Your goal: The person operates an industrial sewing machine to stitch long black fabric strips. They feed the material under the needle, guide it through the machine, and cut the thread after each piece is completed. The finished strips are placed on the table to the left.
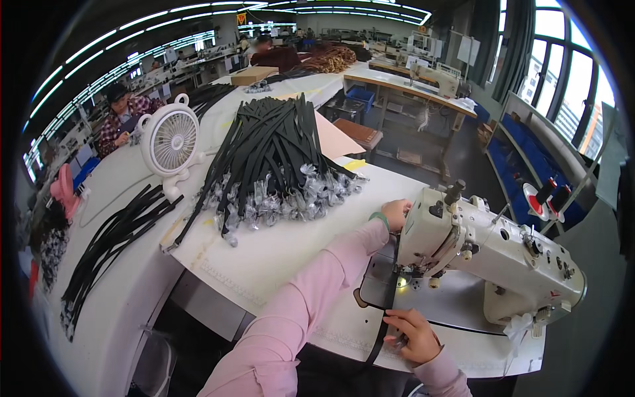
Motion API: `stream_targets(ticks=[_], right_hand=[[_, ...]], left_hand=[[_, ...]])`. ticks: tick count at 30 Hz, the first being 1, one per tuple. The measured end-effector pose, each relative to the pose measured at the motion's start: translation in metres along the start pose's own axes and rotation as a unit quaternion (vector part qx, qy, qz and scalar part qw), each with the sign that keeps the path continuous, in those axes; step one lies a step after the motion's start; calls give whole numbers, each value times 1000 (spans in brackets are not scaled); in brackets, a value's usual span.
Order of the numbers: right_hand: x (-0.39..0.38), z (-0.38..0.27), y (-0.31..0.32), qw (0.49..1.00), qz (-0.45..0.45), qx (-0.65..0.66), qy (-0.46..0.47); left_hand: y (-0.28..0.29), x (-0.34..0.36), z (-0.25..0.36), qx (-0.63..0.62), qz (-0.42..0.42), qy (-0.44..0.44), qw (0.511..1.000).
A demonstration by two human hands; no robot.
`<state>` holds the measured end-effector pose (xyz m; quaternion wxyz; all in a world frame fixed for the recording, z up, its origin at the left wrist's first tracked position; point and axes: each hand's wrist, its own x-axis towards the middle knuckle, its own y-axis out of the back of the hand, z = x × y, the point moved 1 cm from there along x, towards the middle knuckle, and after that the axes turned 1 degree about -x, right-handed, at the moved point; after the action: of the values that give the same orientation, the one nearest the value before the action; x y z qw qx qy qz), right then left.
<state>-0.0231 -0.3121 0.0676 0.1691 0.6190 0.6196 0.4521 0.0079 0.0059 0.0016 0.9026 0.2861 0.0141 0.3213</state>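
A narrow black strap point(377, 345) runs across the white sewing machine point(489, 255) bed, passing beside the lit needle area. My right hand point(415, 336) is closed at the near part of the strap, with curled fingers against its edge. Beyond the machine head, my left hand point(395, 213) is closed where the strap's far part leads up to it; the machine head hides some of its fingers. Just left of the machine lies a large heap of black straps point(271, 145), with clear plastic-wrapped pieces point(291, 198) at their near ends.
A white fan point(174, 140) stands left of the heap, with more black straps point(109, 245) below it. A cardboard box point(254, 75) sits farther back. Thread cones point(546, 192) stand right of the machine. Another person point(119, 116) sits at the far left.
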Motion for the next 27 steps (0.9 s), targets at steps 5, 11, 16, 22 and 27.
stream_targets(ticks=[5, 11, 16, 22, 27], right_hand=[[-13, 18, 6, 984, 100, 97, -113], [-7, 16, -4, 957, 122, -130, -228], [37, 2, -6, 925, 170, -324, -99], [68, 20, -33, 901, 144, -400, -91], [71, 25, -32, 924, 164, -338, -68]], left_hand=[[43, -34, 27, -507, -63, -22, 860], [67, -165, 27, -549, 1, 88, 831], [50, -214, 49, -531, -14, 73, 844], [47, -217, 57, -436, -40, 59, 897], [47, -220, 55, -410, -41, 47, 910]])
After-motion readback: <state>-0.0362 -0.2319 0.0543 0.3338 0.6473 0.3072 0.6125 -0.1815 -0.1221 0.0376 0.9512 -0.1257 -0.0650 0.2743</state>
